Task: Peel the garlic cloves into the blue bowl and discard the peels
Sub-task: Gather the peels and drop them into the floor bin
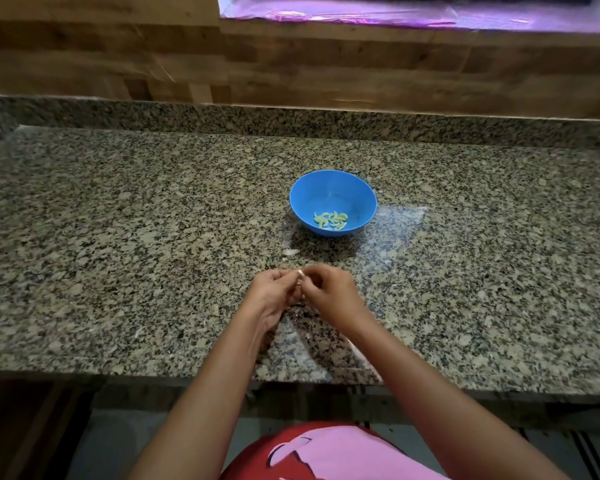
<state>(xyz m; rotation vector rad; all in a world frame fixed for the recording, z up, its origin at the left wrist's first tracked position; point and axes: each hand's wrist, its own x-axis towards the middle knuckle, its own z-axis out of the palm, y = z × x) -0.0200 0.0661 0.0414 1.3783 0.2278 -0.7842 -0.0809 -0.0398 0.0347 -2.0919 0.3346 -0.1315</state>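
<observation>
A blue bowl (333, 188) stands on the granite counter and holds several pale peeled garlic cloves (330, 219) at its bottom. In front of it, my left hand (274, 296) and my right hand (326, 292) meet over the counter. Both pinch a small garlic clove (300, 276) between their fingertips; only its pale tip shows. A loose unpeeled clove or piece of peel (290, 252) lies on the counter between my hands and the bowl.
The speckled granite counter (118, 237) runs wide to both sides, with a raised granite lip and wood-panelled wall (291, 64) behind. A few pale peel scraps (140, 330) lie on the counter. The counter's front edge is close to my body.
</observation>
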